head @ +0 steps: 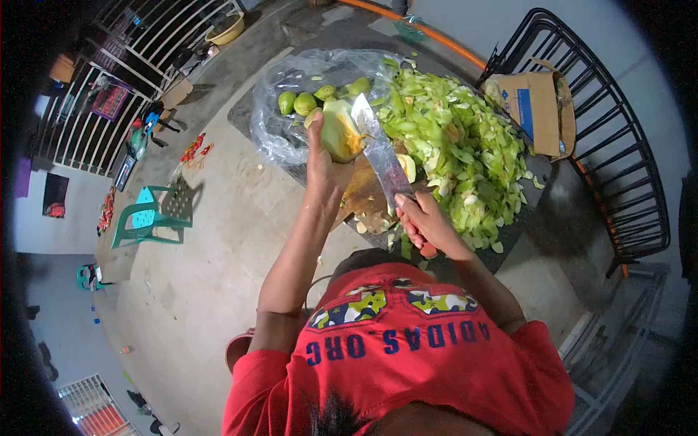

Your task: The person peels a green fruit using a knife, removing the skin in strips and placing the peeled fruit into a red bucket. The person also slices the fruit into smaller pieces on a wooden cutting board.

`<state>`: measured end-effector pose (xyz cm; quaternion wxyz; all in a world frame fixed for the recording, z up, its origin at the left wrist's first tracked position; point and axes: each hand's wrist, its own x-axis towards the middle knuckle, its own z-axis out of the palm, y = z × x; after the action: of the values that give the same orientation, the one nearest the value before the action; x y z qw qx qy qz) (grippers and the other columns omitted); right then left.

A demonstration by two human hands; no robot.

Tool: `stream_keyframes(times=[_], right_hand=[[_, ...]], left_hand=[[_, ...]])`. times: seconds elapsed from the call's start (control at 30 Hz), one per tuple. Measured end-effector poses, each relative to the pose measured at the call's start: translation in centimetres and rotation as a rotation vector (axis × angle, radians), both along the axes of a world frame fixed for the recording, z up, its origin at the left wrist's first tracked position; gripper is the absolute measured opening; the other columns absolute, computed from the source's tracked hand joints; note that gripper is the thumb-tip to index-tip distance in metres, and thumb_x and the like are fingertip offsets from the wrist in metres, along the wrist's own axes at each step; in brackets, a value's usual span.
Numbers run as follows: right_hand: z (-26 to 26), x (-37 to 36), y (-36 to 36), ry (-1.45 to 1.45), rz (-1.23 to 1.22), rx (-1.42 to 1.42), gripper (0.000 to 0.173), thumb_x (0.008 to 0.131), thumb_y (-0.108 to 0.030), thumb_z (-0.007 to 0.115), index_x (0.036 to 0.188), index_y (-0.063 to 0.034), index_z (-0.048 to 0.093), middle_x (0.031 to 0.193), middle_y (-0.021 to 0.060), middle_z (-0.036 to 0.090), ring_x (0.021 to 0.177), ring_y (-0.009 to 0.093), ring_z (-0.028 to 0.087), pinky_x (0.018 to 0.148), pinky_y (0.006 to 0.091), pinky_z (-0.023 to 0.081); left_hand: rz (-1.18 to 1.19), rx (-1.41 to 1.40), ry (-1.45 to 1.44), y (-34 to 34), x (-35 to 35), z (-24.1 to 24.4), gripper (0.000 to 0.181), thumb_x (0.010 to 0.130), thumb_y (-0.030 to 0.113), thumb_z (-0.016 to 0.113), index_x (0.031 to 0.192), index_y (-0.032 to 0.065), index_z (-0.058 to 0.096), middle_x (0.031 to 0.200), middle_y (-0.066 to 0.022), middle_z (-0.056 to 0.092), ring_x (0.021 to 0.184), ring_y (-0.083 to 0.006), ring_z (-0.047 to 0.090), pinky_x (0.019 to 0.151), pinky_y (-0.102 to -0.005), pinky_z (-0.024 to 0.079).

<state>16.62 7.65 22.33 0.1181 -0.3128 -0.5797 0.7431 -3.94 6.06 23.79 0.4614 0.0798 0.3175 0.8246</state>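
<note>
My left hand (323,163) holds a large pale green peeled fruit (337,135), which has an orange-brown cut hollow on its right side. In my right hand (428,220) is the handle of a broad knife, its blade (381,155) slanting up to the left beside the fruit. Below the blade lies a worn wooden chopping board (364,191) with small scraps, and a cut pale piece (407,167) rests by it. Several small green fruits (305,103) lie on a clear plastic sheet or bag (272,133) beyond my left hand.
A big heap of green peelings (452,147) spreads on the dark mat to the right. Past it, a cardboard box (529,111) sits at a black metal rack (616,120). A green plastic chair (147,215) stands at left; a yellow basin (226,30) is at the upper left.
</note>
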Motion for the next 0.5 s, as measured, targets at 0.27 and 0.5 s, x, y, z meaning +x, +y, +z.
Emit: stream_keyframes(times=[0.27,0.5], right_hand=[[-1.7,-2.1,-0.3,0.107,-0.056,-0.039,0.029,0.096,-0.028,0.045,0.081,-0.003,0.043,0.049,-0.0009,0.038,0.031,0.008,0.035,0.028,0.0237,0.03],[-2.5,-2.2,0.1,0.125,-0.063,-0.094,0.031,0.096,-0.03,0.045,0.08,-0.0034,0.044,0.049,-0.0003,0.039,0.031,0.008,0.036,0.029,0.0239,0.031]], left_hand=[[0.097,0.011,-0.035,0.4,1.2,0.2,0.05,0.088,0.044,0.053,0.125,0.0104,0.047,0.115,-0.0055,0.056,0.104,-0.0215,0.055,0.086,-0.0378,0.045],[0.044,-0.017,0.04,0.7,1.1,0.3,0.05,0.089,0.046,0.051,0.124,0.0114,0.047,0.115,-0.0051,0.056,0.103,-0.0214,0.055,0.085,-0.038,0.045]])
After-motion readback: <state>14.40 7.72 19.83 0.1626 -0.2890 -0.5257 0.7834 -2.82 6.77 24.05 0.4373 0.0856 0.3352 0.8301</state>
